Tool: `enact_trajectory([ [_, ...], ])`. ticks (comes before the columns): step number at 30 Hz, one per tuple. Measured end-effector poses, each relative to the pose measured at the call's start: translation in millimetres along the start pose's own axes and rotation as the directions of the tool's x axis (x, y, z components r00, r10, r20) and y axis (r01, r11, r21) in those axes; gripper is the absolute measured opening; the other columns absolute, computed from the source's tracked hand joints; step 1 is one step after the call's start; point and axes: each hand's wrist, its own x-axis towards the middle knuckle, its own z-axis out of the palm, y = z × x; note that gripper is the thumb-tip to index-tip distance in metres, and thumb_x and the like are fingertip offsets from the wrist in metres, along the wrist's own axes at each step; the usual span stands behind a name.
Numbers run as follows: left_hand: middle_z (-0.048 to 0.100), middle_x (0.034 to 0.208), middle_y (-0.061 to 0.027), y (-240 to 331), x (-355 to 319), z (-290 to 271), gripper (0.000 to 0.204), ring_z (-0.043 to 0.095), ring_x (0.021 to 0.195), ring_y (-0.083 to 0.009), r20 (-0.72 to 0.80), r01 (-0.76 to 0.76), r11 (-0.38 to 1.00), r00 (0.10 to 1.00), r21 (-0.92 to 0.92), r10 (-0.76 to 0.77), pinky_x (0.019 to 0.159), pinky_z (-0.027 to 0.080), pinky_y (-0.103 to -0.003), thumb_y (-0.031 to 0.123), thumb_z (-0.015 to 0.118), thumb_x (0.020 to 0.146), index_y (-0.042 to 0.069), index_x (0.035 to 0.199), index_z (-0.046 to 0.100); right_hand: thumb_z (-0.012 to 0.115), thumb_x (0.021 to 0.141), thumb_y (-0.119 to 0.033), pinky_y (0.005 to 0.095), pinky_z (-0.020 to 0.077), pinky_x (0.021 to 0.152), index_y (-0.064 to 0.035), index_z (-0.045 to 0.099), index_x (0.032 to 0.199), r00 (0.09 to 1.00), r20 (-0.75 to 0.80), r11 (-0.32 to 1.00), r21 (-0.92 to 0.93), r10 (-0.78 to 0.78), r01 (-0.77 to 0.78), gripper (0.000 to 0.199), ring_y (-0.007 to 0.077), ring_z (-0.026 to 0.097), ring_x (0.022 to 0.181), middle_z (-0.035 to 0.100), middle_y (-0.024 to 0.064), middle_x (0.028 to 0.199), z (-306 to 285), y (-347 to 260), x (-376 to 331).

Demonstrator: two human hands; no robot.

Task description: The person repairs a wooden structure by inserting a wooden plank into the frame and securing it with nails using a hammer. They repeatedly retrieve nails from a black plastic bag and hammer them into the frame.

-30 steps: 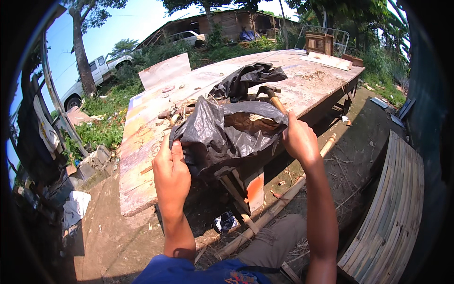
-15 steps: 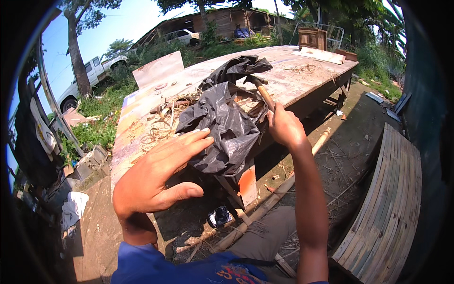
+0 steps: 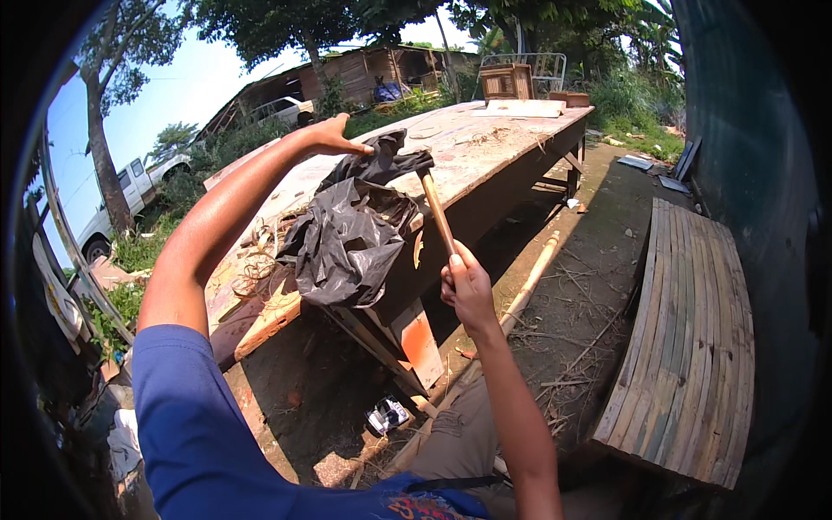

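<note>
A crumpled black plastic bag [image 3: 342, 247] lies over the near corner of the wooden table, its lower part hanging past the edge. My left hand [image 3: 334, 136] reaches to the bag's far end. Its thumb points right, at the plastic, and stands apart from the raised finger; the other fingers are hard to see. My right hand [image 3: 468, 288] is wrapped round the lower end of a hammer's wooden handle [image 3: 438, 212]. Black plastic covers the hammer's head, at the bag's upper right.
The long table [image 3: 433, 128] stretches away, with curled shavings [image 3: 251, 282] left of the bag. A wooden box [image 3: 507, 82] stands at its far end. To the right, a panel of wooden slats [image 3: 685, 347] stands beside a dark wall. A pole [image 3: 533, 282] lies on the ground.
My left hand has gone from near the bag's left side to its far end. My right hand sits lower on the handle, and the hammer head is now under plastic. The view has shifted right.
</note>
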Motion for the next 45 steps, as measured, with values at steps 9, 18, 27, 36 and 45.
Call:
enact_trajectory([
  [9,0.071,0.122,-0.0178,-11,36,73,0.04,0.066,0.113,-0.0233,0.32,-0.271,0.937,0.887,-0.222,0.332,0.101,0.049,-0.038,0.029,0.054,0.104,0.001,0.131,0.064,0.051,0.11,-0.025,0.0183,0.0377,0.054,-0.0064,0.045,0.15,0.99,-0.07,0.924,-0.371,-0.126,0.092,0.045,0.0002,0.044,0.064,0.05,-0.0061,0.084,14,3,-45],
  [18,0.056,0.08,-0.0019,-81,32,25,0.034,0.05,0.076,-0.0116,-0.495,-0.314,0.71,0.867,-0.631,-0.057,0.07,0.045,-0.033,0.029,0.045,0.111,0.001,0.097,0.057,0.052,0.105,-0.019,0.0526,0.0537,0.082,0.0097,0.039,0.143,0.894,-0.062,0.5,-0.845,-0.444,0.19,0.05,0.052,0.065,0.1,0.065,0.0358,0.111,48,-34,18],
  [27,0.066,0.123,-0.0068,-76,-59,-121,0.065,0.063,0.108,-0.0175,-0.4,-0.438,0.711,0.885,-0.55,0.237,0.095,0.05,-0.034,0.054,0.061,0.097,0.008,0.142,0.056,0.045,0.11,-0.026,0.0366,0.0504,0.067,0.008,0.042,0.146,0.851,-0.204,0.602,-0.784,-0.483,0.154,0.05,0.0205,0.061,0.07,0.064,0.0162,0.084,29,-65,-23],
  [36,0.063,0.13,-0.0221,45,-172,-54,0.118,0.061,0.122,-0.0388,0.198,-0.439,0.898,0.884,0.041,0.423,0.105,0.047,-0.047,0.058,0.094,0.055,0.007,0.15,0.044,0.046,0.109,-0.023,0.0321,0.0466,0.065,0.0073,0.045,0.147,0.776,-0.477,0.688,-0.721,-0.412,-0.078,0.049,0.0118,0.055,0.07,0.06,0.0074,0.082,-8,-41,-97],
  [45,0.076,0.088,-0.012,55,-158,-9,0.038,0.071,0.08,-0.0216,0.238,-0.376,0.897,0.873,-0.232,0.427,0.078,0.054,-0.035,0.006,0.081,0.066,0.0,0.103,0.073,0.048,0.108,-0.023,0.0353,0.043,0.055,0.0062,0.044,0.148,0.69,-0.551,0.667,-0.733,-0.469,-0.132,0.049,0.0138,0.052,0.06,0.055,0.0065,0.069,-47,-40,-142],
])
